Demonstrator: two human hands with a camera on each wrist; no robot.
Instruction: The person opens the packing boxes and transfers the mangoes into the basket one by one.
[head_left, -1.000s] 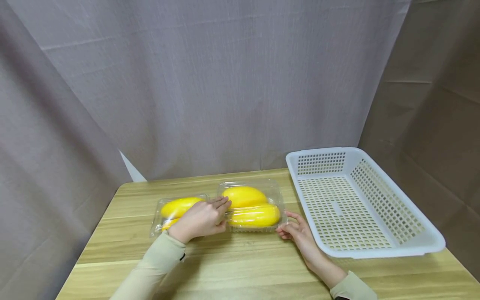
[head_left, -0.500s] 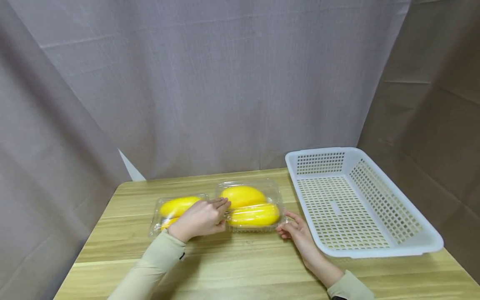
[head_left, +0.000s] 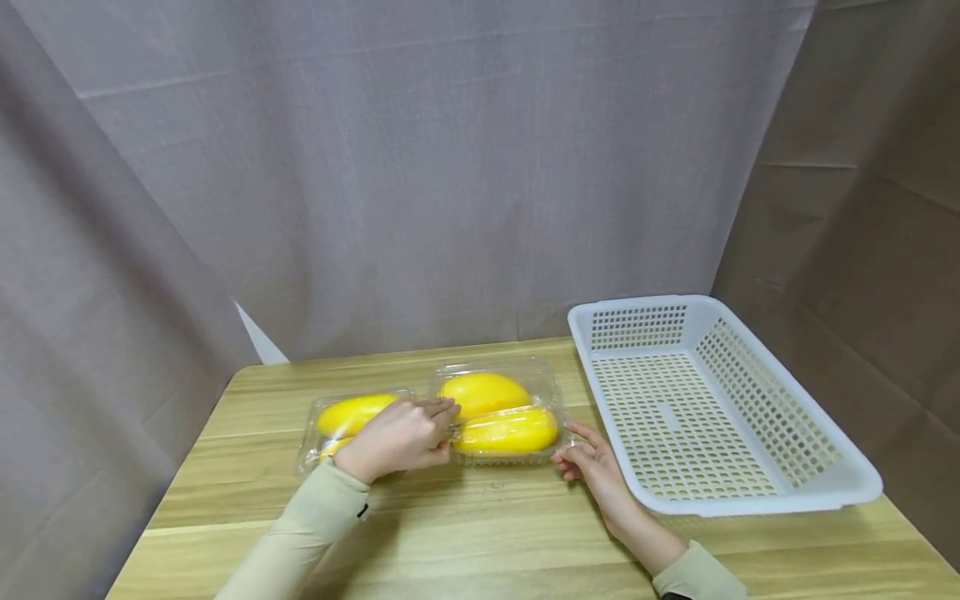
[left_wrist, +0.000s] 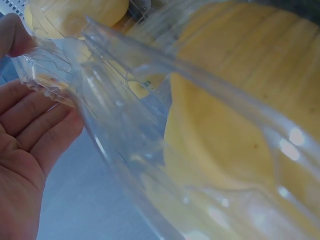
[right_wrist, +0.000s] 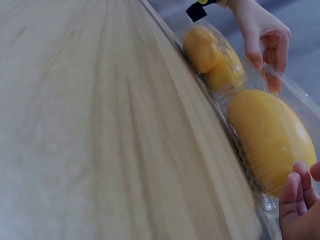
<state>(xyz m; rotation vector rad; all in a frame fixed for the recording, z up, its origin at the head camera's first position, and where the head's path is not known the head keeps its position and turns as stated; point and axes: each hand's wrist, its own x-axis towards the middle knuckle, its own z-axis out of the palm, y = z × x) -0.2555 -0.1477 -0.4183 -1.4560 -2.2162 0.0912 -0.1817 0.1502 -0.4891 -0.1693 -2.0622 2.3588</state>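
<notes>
A clear plastic clamshell box (head_left: 546, 379) holds two yellow mangoes (head_left: 506, 429) in the middle of the table. My left hand (head_left: 401, 437) pinches the box's left edge between thumb and fingers; the left wrist view has the plastic edge between them, bent and creased. My right hand (head_left: 600, 475) is at the near right corner, thumb and fingertips on the edge. The right wrist view catches only part of the right hand (right_wrist: 300, 205), beside a mango (right_wrist: 267, 135). Partly behind my left forearm and hand lies a second clear box (head_left: 311, 442) with yellow mangoes (head_left: 352, 412).
A white perforated plastic basket (head_left: 633, 454) stands on the right of the wooden table (head_left: 480, 533), its near left corner close to my right wrist. Grey curtains (head_left: 412, 183) hang behind the table's back edge.
</notes>
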